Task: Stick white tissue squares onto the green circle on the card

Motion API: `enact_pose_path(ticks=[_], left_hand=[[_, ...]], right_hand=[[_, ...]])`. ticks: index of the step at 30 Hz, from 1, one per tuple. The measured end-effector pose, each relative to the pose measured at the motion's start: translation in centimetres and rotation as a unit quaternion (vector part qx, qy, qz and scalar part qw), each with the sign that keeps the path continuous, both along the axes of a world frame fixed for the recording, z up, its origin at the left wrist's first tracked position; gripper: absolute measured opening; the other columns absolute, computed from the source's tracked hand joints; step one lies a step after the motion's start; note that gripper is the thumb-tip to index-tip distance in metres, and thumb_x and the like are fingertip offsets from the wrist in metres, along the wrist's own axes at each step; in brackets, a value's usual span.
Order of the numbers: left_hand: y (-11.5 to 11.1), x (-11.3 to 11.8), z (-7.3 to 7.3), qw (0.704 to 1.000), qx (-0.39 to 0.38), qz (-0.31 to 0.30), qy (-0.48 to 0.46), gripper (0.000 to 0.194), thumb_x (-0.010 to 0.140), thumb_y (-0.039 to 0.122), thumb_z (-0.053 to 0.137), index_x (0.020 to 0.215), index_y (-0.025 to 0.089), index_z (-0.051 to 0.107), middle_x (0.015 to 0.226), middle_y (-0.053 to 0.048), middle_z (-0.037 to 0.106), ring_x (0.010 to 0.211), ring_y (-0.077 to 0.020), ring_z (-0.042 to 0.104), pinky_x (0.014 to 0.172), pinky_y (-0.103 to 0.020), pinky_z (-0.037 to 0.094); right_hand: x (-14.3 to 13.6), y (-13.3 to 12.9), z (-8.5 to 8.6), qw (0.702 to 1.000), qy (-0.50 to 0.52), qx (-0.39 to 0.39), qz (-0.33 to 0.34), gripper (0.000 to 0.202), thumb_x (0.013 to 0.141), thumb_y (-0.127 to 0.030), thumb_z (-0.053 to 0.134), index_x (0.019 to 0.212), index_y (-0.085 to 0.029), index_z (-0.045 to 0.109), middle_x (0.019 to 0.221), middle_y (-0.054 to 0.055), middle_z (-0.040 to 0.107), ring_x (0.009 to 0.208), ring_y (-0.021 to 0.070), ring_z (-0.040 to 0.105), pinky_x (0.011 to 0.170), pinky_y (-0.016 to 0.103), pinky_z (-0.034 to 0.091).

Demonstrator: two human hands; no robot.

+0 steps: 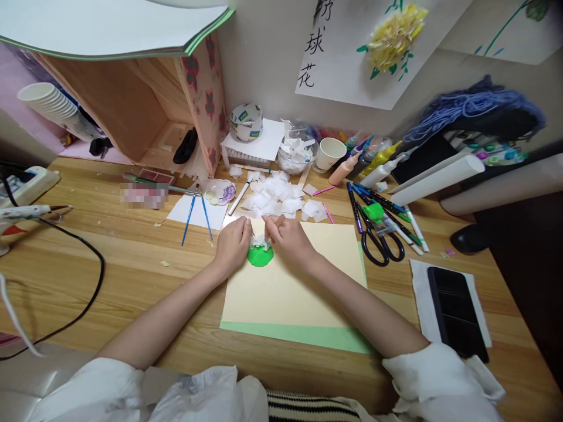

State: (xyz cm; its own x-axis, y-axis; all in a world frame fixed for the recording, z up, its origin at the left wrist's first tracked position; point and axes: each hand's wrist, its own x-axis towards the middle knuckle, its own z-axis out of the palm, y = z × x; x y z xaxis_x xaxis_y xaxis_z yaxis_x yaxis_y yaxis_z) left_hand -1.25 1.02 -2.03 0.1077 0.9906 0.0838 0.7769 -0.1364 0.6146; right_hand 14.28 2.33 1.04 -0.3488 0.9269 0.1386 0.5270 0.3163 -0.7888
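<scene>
A small green round piece [260,256] lies on the cream sheet, between my two hands. Crumpled white paper bits [259,241] cover its far part. My left hand [233,245] is closed beside the left edge of the green piece, its thumb on top; what its fingers grip is hidden. On the other side, my right hand [288,237] is closed in a pinch at the white bits. Whatever is between those fingertips is too small to make out. Just beyond both hands spreads a pile of white paper squares [275,195].
Under the cream sheet [299,293] lies a green sheet [303,337]. Scissors [382,243] and pens are at the right, near a black phone-like slab [457,310]. Brushes [188,220] lie left. Behind stand a bowl of paper scraps [298,153], a paper cup [331,155] and paint bottles [345,170].
</scene>
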Motion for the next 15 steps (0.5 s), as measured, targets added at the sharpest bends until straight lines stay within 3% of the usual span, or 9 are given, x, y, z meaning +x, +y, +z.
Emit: enact_pose_path(ticks=[4,10,15], left_hand=[[0.0,-0.1,0.0,1.0,0.002,-0.001,0.002,0.036,0.095,0.032,0.023,0.069,0.021,0.045,0.065,-0.003,0.054,0.067,-0.0182,0.052,0.063,-0.03,0.035],[-0.1,0.0,0.0,1.0,0.009,-0.002,0.012,0.036,0.095,0.032,0.023,0.068,0.021,0.045,0.066,-0.003,0.054,0.067,-0.0187,0.051,0.063,-0.031,0.034],[0.0,0.0,0.0,1.0,0.016,-0.001,0.025,0.037,0.095,0.032,0.023,0.069,0.021,0.046,0.066,-0.003,0.054,0.068,-0.0187,0.051,0.063,-0.03,0.033]], right_hand=[[0.0,0.2,-0.1,0.999,0.031,-0.007,-0.017,0.052,0.095,-0.04,0.034,0.051,-0.019,0.051,0.044,-0.001,0.052,0.044,0.011,0.053,0.053,0.024,0.04],[1.5,-1.8,-1.7,0.985,0.148,-0.001,-0.09,0.05,0.095,-0.042,0.034,0.058,-0.018,0.057,0.047,0.0,0.053,0.045,0.0109,0.053,0.051,0.024,0.042],[1.8,-2.8,-2.9,0.981,0.17,0.017,-0.089,0.047,0.095,-0.04,0.034,0.06,-0.019,0.057,0.052,0.0,0.056,0.05,0.0125,0.055,0.054,0.026,0.044]])
